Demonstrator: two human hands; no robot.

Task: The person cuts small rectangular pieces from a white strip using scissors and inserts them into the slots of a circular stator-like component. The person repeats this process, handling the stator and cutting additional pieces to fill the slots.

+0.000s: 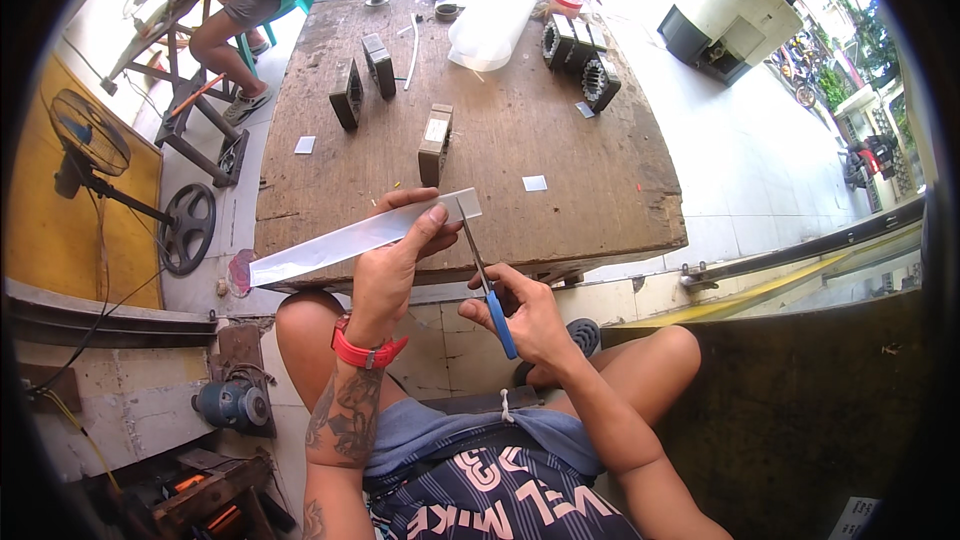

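Observation:
My left hand [415, 232] pinches a long strip of translucent white plastic sheet [345, 240] near its right end. The strip slants down to the left past the table's front edge. In my right hand [525, 312] is a pair of scissors with blue handles [501, 324]. The blades point up and meet the strip close to its right end, just right of my left thumb. Whether they have cut into it I cannot tell. Beyond my left hand a dark stator core [434, 145] stands on the wooden table. Small cut plastic pieces [535, 183] lie nearby.
More stator cores [346, 94] stand on the wooden table [330, 180], with others grouped [575, 43] at the right. A roll of clear plastic sheet [497, 18] lies farther back, near tools and spools. A fan [92, 135] and a seated person [250, 10] are at the left.

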